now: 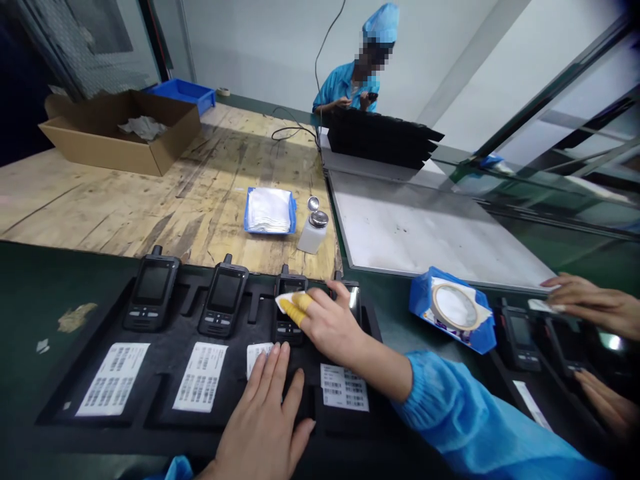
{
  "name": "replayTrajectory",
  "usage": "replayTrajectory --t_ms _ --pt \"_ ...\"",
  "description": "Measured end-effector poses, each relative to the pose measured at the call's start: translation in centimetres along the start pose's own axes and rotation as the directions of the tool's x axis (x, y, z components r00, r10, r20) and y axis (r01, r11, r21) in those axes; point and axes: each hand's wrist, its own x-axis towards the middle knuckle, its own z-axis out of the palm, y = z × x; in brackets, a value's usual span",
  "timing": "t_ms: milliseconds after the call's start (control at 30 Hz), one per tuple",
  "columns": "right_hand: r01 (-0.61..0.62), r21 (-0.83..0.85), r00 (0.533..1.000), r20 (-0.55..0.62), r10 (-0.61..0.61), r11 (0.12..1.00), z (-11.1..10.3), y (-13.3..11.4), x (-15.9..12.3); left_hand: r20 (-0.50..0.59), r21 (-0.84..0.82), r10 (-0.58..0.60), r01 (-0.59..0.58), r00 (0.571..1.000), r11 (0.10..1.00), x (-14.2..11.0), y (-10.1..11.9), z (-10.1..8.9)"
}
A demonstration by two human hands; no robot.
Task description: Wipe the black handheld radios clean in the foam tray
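My right hand (330, 327), with yellow finger cots on its fingertips, presses a small white wipe (281, 302) onto the screen of a black handheld radio (288, 331). Fingers spread, my left hand (263, 420) lies flat just below that radio and partly covers a white barcode label sheet (256, 353). The radio lies in a black tray (165, 380) beside two others, one in the middle (225, 293) and one at the left end (151, 287). Behind my right hand a fourth radio (355, 300) is mostly hidden. More label sheets (200, 377) lie below the radios.
Behind the tray stand a blue box of white wipes (270, 210) and a white pump bottle (313, 230). A blue bin with a tape roll (455, 307) is at right, near another person's hands (595, 303) and more radios. A cardboard box (120, 147) sits back left; a person (355, 80) works beyond.
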Motion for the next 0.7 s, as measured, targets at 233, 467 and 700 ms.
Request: replayTrajectory --t_ms 233,467,700 --pt "-0.089 -0.035 0.996 0.027 0.090 0.995 0.9 3.0 2.2 0.022 -0.021 -0.012 0.012 1.000 1.000 -0.3 0.0 0.4" --pt "-0.110 0.056 0.994 0.031 0.108 0.992 -0.3 0.4 -2.7 0.017 -0.026 -0.006 0.006 1.000 1.000 -0.1 0.1 0.2" --pt "-0.079 0.104 0.997 0.011 0.079 0.991 -1.1 -1.3 -2.0 0.019 -0.052 -0.017 0.018 1.000 0.998 -0.2 0.1 0.2"
